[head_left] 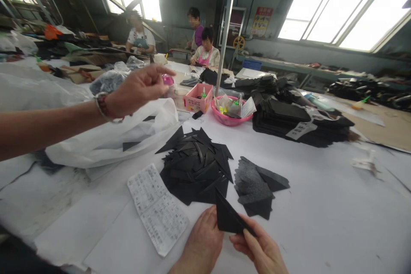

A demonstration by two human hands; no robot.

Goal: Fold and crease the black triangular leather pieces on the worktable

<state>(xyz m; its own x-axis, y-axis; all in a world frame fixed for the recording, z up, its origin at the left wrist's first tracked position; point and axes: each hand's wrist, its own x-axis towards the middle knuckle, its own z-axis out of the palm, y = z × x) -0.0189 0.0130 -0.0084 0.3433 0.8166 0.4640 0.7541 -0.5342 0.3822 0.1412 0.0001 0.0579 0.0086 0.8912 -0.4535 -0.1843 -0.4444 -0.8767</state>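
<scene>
Both of the wearer's hands sit at bottom centre, w/ a black triangular piece (pixel 228 219) held between them: left hand (pixel 203 244) grips its left edge w/ thumb on top, right hand (pixel 260 250) pinches the lower right edge, fingers closed on it. Piece is lifted just off the white table (pixel 337 222), tilted, one point up toward the piles. Directly behind it lies a heap of smooth black triangles (pixel 195 167), loosely fanned, corners sticking out all ways. Just beside that, to the right, a smaller stack of grey-black textured triangles (pixel 257 188), edges touching or nearly touching the big heap. Left of the heap, a printed paper sheet (pixel 157 207) lies flat and angled, near the left hand but apart from it. A co-worker's arm comes in from the left edge, bracelet (pixel 102 107) at the wrist; that hand (pixel 141 87) is up in the air above a white plastic bag (pixel 105 141), fingers loosely together, pointing right; can't tell if it holds anything. Further back: pink box (pixel 198 97), pink bowl (pixel 228 117) w/ packets and small bottles in it, and a big stack of black cut sheets (pixel 298 122) w/ a paper label on top. Three people sit or stand at the far end of the table, well apart from the hands.
</scene>
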